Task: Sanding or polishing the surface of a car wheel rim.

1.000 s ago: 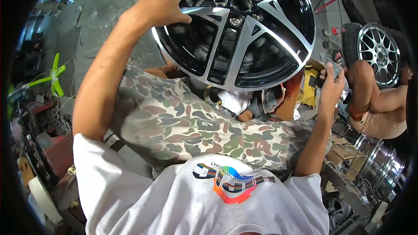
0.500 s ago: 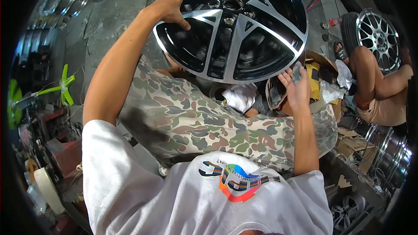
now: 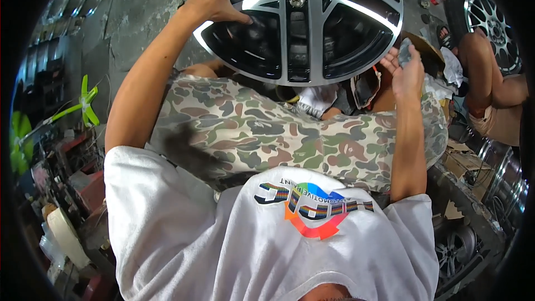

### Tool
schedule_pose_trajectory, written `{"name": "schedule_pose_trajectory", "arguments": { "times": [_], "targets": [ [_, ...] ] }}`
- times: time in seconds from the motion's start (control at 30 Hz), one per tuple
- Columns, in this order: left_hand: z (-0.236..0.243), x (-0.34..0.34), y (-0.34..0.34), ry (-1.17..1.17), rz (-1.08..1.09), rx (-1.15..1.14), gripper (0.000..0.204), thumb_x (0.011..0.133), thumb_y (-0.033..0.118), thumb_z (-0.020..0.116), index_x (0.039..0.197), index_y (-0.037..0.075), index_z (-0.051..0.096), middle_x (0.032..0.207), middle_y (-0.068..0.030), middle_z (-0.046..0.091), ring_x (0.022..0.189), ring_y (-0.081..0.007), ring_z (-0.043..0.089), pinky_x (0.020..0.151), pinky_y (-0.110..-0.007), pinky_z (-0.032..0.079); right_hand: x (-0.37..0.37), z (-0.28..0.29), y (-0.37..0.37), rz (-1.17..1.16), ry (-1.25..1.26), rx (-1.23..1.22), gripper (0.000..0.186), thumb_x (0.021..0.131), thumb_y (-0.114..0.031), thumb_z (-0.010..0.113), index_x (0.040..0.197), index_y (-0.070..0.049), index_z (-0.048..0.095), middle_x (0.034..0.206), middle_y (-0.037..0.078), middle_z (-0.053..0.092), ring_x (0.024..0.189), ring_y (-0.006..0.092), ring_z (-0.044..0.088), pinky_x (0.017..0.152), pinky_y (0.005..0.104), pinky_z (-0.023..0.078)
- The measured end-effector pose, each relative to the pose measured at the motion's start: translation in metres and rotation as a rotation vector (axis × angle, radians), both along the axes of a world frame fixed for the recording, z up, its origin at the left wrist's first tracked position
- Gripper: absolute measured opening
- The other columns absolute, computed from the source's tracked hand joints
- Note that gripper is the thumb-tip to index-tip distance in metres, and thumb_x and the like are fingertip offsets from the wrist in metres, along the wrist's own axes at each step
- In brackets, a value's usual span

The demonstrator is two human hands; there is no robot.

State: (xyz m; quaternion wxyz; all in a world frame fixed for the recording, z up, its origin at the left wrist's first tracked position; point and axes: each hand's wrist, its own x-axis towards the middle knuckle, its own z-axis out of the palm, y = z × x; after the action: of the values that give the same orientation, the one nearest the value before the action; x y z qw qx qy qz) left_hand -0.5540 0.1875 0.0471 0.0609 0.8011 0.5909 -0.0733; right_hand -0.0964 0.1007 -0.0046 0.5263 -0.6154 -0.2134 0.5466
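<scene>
A large alloy wheel (image 3: 298, 69), black with bright silver spokes, lies face up in front of my knees, its far part cut off by the picture's top. My left hand (image 3: 212, 3) holds it at the left edge, thumb and fingers apart over the end of a spoke. By the wheel's lower right rim is my right hand (image 3: 408, 72), palm up. Between its thumb and fingers is a small grey folded piece (image 3: 404, 51), its material hard to make out. Whether the piece touches the rim I cannot tell.
To the right another person's bent leg (image 3: 476, 69) is beside a mesh-spoked wheel (image 3: 493, 30). A white crumpled cloth (image 3: 317, 100) and cardboard lie under the wheel's near edge. A green-bladed fan (image 3: 87, 100) stands at left. Another wheel (image 3: 454, 251) sits at lower right.
The wheel sits higher in the picture as the view has shifted. My right hand appears farther right and up, still by the rim with the grey piece. My left hand keeps its hold.
</scene>
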Motion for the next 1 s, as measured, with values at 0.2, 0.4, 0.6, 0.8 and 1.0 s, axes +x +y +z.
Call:
{"name": "schedule_pose_trajectory", "arguments": {
  "times": [0.2, 0.4, 0.6, 0.8, 1.0],
  "targets": [
    [0.000, 0.016, -0.040, -0.043, 0.136, -0.047, 0.114, 0.061, 0.077, 0.093, 0.122, -0.015, 0.065, 0.102, -0.0317, 0.077, 0.105, -0.0452, 0.079, 0.093, -0.050, 0.063, 0.016, 0.002, 0.021, -0.035, -0.049, 0.076, 0.041, 0.113, -0.031, 0.049, 0.133, 0.005, 0.057, 0.114, 0.026, 0.075, 0.097, 0.0349, 0.079, 0.082, 0.0446, 0.068],
    [-0.010, 0.023, -0.045, -0.029, 0.067, 0.069, 0.115, 0.062, 0.088, 0.085, 0.118, -0.011, 0.069, 0.109, -0.0282, 0.078, 0.106, -0.0406, 0.079, 0.093, -0.046, 0.064, 0.014, -0.003, 0.029, -0.134, -0.079, 0.129, 0.037, 0.111, -0.027, 0.052, 0.130, 0.003, 0.058, 0.105, 0.018, 0.073, 0.090, 0.0310, 0.076, 0.083, 0.0494, 0.068],
    [-0.011, 0.013, -0.028, -0.007, 0.059, -0.022, 0.127, 0.061, 0.088, 0.085, 0.137, -0.012, 0.065, 0.107, -0.0269, 0.080, 0.101, -0.0393, 0.081, 0.094, -0.048, 0.064, 0.002, -0.005, 0.034, -0.119, -0.078, 0.146, 0.040, 0.111, -0.028, 0.051, 0.137, 0.002, 0.057, 0.116, 0.019, 0.070, 0.100, 0.0320, 0.074, 0.090, 0.0521, 0.067],
    [-0.012, 0.018, -0.015, 0.024, 0.006, -0.023, 0.124, 0.058, 0.096, 0.081, 0.125, -0.008, 0.072, 0.109, -0.0233, 0.081, 0.103, -0.0379, 0.081, 0.090, -0.049, 0.065, 0.000, -0.003, 0.041, -0.184, -0.145, 0.121, 0.045, 0.111, -0.029, 0.050, 0.144, 0.001, 0.057, 0.131, 0.021, 0.066, 0.112, 0.0335, 0.071, 0.095, 0.0537, 0.066],
    [-0.008, 0.024, -0.012, 0.063, 0.026, -0.146, 0.128, 0.058, 0.092, 0.083, 0.129, -0.012, 0.067, 0.115, -0.0311, 0.077, 0.108, -0.0446, 0.078, 0.097, -0.051, 0.063, 0.004, -0.005, 0.045, -0.197, -0.095, 0.077, 0.040, 0.108, -0.029, 0.055, 0.135, 0.000, 0.060, 0.127, 0.020, 0.066, 0.108, 0.0327, 0.072, 0.092, 0.0535, 0.068]
  ]
}}
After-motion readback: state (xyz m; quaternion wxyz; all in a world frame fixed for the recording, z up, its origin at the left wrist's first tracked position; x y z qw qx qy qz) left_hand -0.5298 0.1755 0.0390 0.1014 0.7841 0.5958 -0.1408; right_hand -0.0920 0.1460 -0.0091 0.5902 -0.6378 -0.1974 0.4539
